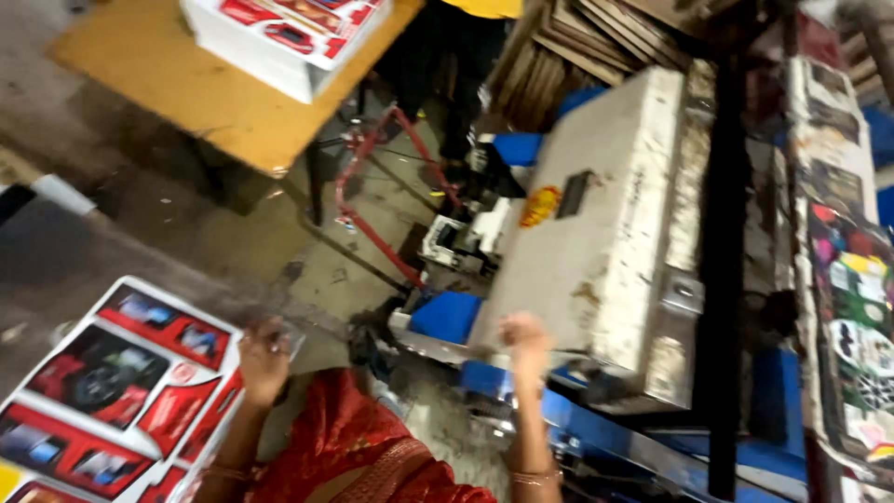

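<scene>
At lower left of the head view, the left hand point(264, 361) rests on the right edge of a stack of printed die-cut sheets point(112, 387), red and white with dark car pictures. Fingers curl over the top sheet's edge; grasp looks closed on it, though motion blur softens the detail. The stack lies on a grey table point(65, 256) that runs off the left border.

Right hand point(524, 340) is raised, fingers bunched, at the front lower edge of a worn white machine housing point(605, 233). Blur hides whether it grips anything; cannot tell if it is clenched or merely pressed to the metal. A gold bangle point(535, 477) shows at that wrist. Below the hand, a blue machine frame point(615, 438) extends to the right.

Between the arms: red patterned garment point(345, 447) of the person.

Upper left: yellow-brown board point(223, 84) carrying a second white stack of printed sheets point(289, 33). Centre: red metal stand point(372, 196) on the concrete floor point(326, 270). Right edge: strip of colourful printed scraps point(852, 307).
</scene>
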